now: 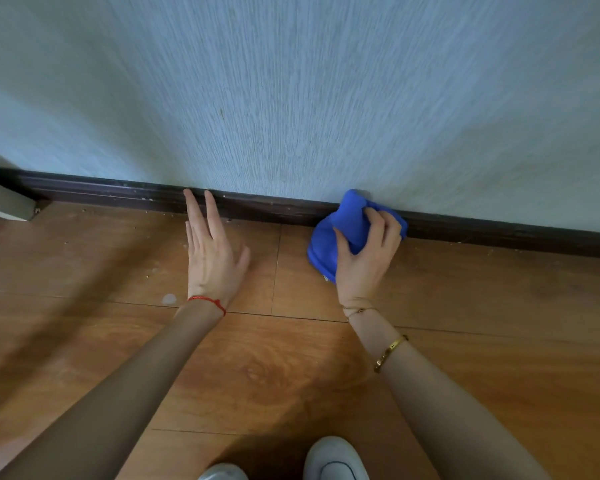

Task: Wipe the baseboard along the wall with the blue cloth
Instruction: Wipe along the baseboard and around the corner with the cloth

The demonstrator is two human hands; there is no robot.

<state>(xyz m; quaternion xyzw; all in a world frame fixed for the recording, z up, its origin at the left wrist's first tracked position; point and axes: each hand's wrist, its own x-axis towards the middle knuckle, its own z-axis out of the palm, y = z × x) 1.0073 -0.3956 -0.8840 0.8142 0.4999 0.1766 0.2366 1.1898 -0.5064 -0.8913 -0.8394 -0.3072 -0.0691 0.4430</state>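
A dark brown baseboard (118, 194) runs along the foot of the pale blue textured wall (291, 98), sloping down to the right. My right hand (366, 252) grips the bunched blue cloth (347, 220) and holds it against the baseboard right of centre. The cloth's top reaches onto the wall and its lower part hangs over the floor. My left hand (210, 249) is stretched flat with straight fingers, fingertips at the baseboard, holding nothing.
Wooden floor planks (118, 341) fill the lower view, with crumbs and dust specks along the baseboard. A pale panel edge (4, 199) juts in at far left. My two white shoes (333, 460) show at the bottom edge.
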